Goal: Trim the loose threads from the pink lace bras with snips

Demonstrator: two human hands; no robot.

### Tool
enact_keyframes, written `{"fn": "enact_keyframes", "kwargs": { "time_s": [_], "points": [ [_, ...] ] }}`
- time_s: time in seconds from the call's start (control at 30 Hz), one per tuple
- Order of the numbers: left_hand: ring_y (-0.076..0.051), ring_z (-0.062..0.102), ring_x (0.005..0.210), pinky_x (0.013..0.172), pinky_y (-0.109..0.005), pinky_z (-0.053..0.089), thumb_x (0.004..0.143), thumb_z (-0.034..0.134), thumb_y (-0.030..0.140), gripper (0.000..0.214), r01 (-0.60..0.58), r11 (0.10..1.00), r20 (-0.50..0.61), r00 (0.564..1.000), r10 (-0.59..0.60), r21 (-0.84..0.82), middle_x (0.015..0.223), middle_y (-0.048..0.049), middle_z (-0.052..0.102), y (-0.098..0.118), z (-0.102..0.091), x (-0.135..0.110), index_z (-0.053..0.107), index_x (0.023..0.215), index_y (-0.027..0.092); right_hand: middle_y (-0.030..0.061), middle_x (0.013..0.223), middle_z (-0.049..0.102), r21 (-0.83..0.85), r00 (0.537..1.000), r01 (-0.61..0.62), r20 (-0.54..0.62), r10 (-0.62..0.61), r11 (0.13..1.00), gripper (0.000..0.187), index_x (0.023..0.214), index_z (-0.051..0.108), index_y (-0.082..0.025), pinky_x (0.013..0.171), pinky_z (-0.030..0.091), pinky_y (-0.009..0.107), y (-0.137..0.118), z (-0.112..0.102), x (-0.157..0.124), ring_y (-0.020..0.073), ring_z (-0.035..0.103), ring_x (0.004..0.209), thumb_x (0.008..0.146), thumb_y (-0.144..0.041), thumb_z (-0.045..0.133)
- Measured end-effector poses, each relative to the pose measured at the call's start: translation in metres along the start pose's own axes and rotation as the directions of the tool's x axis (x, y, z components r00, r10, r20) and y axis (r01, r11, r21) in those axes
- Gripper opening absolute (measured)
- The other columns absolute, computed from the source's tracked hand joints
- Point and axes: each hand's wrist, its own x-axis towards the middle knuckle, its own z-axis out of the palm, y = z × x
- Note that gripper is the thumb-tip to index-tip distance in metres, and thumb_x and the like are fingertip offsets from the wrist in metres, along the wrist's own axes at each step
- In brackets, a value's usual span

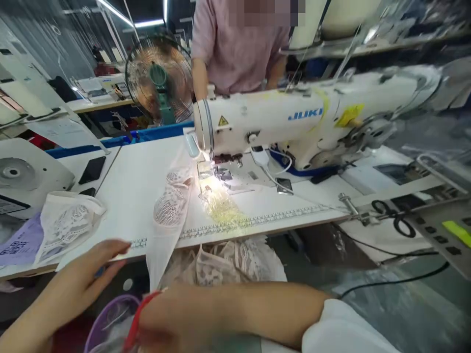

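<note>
My left hand (86, 279) hovers at the near edge of the white sewing table (136, 181), fingers stretched out and blurred, holding nothing. My right forearm crosses the bottom of the view from a white sleeve. My right hand (165, 326) is low beside a purple basket (110, 318), with a red band at the wrist; its fingers are smeared and partly cut off. A white lace piece (170, 206) lies on the table and hangs over the edge between my hands. More lace (228, 262) is bunched below the table edge.
A white JUKI sewing machine (294, 120) stands at the back, its lamp lighting the needle area. Another lace piece (66, 220) lies at the left, near a black phone (91, 169). Scissors (393, 215) rest at the right. A person in a pink shirt (239, 44) stands behind, beside a fan (159, 81).
</note>
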Motion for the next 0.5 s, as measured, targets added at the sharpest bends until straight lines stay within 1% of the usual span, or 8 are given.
{"fn": "enact_keyframes", "kwargs": {
  "time_s": [0.03, 0.07, 0.1, 0.17, 0.23, 0.33, 0.4, 0.5],
  "points": [
    [-0.018, 0.06, 0.106, 0.086, -0.02, 0.049, 0.09, 0.046, 0.039, 0.034, -0.043, 0.999, 0.066, 0.997, 0.045, -0.03, 0.119, 0.0001, 0.062, 0.002, 0.003, 0.021, 0.052, 0.121, 0.028, -0.0023, 0.083, 0.058, 0.03, 0.997, 0.044, 0.057, -0.045, 0.999, 0.024, 0.075, 0.038, -0.022, 0.054, 0.038, 0.018, -0.006, 0.009, 0.004, 0.0118, 0.057, 0.078, 0.075, -0.02, 0.061],
    [-0.02, 0.053, 0.116, 0.095, -0.025, 0.046, 0.091, 0.042, 0.036, 0.038, -0.092, 0.993, 0.162, 0.981, 0.104, -0.079, 0.129, -0.0033, 0.055, 0.007, 0.009, 0.044, 0.047, 0.127, 0.025, -0.0023, 0.082, 0.057, 0.06, 0.99, 0.071, 0.115, -0.077, 0.996, 0.026, 0.073, 0.035, -0.023, 0.053, 0.038, 0.019, -0.011, 0.015, 0.008, 0.0123, 0.057, 0.078, 0.076, -0.02, 0.061],
    [-0.021, 0.047, 0.123, 0.101, -0.029, 0.041, 0.092, 0.04, 0.036, 0.04, -0.146, 0.983, 0.242, 0.956, 0.169, -0.109, 0.135, -0.0058, 0.05, 0.012, 0.019, 0.066, 0.046, 0.129, 0.023, -0.0021, 0.082, 0.057, 0.089, 0.983, 0.084, 0.159, -0.097, 0.993, 0.027, 0.072, 0.033, -0.023, 0.054, 0.038, 0.02, -0.015, 0.02, 0.01, 0.0129, 0.057, 0.079, 0.077, -0.02, 0.06],
    [-0.027, 0.04, 0.128, 0.106, -0.039, 0.036, 0.091, 0.039, 0.038, 0.042, -0.272, 0.959, 0.335, 0.898, 0.285, -0.086, 0.137, -0.0109, 0.045, 0.024, 0.043, 0.102, 0.048, 0.127, 0.018, -0.0012, 0.085, 0.057, 0.142, 0.981, 0.074, 0.167, -0.097, 0.987, 0.031, 0.071, 0.03, -0.024, 0.057, 0.04, 0.02, -0.019, 0.022, 0.011, 0.0138, 0.057, 0.082, 0.077, -0.02, 0.06],
    [-0.031, 0.047, 0.117, 0.1, -0.044, 0.039, 0.089, 0.04, 0.042, 0.043, -0.256, 0.964, 0.323, 0.921, 0.219, 0.077, 0.126, -0.0159, 0.05, 0.03, 0.061, 0.122, 0.054, 0.117, 0.013, -0.0008, 0.086, 0.057, 0.184, 0.99, 0.052, 0.119, -0.075, 0.982, 0.035, 0.07, 0.027, -0.025, 0.06, 0.042, 0.021, -0.02, 0.02, 0.005, 0.0145, 0.057, 0.083, 0.076, -0.02, 0.062],
    [-0.026, 0.052, 0.102, 0.093, -0.039, 0.04, 0.092, 0.03, 0.043, 0.044, -0.151, 0.94, 0.278, 0.958, 0.064, 0.304, 0.099, -0.0091, 0.056, 0.026, 0.063, 0.125, 0.058, 0.098, 0.01, -0.0008, 0.088, 0.058, 0.218, 0.999, 0.007, 0.043, -0.017, 0.976, 0.04, 0.068, 0.024, -0.025, 0.064, 0.043, 0.021, -0.019, 0.018, -0.007, 0.0143, 0.057, 0.085, 0.075, -0.017, 0.063],
    [-0.021, 0.053, 0.095, 0.087, -0.033, 0.039, 0.093, 0.021, 0.04, 0.048, -0.104, 0.913, 0.291, 0.957, -0.017, 0.395, 0.084, -0.0014, 0.053, 0.017, 0.053, 0.116, 0.058, 0.086, 0.01, -0.001, 0.089, 0.058, 0.232, 0.999, -0.008, 0.04, -0.001, 0.973, 0.04, 0.067, 0.024, -0.025, 0.063, 0.043, 0.021, -0.019, 0.02, -0.011, 0.0139, 0.057, 0.085, 0.074, -0.016, 0.063],
    [-0.014, 0.053, 0.072, 0.063, -0.024, 0.037, 0.092, 0.022, 0.038, 0.048, 0.011, 0.864, 0.306, 0.933, -0.19, 0.503, 0.065, 0.0029, 0.048, 0.003, 0.034, 0.089, 0.056, 0.068, 0.014, -0.0009, 0.087, 0.058, 0.231, 0.997, 0.034, 0.059, -0.048, 0.972, 0.039, 0.067, 0.025, -0.025, 0.059, 0.042, 0.022, -0.021, 0.025, -0.011, 0.0148, 0.058, 0.084, 0.073, -0.018, 0.063]
  ]
}}
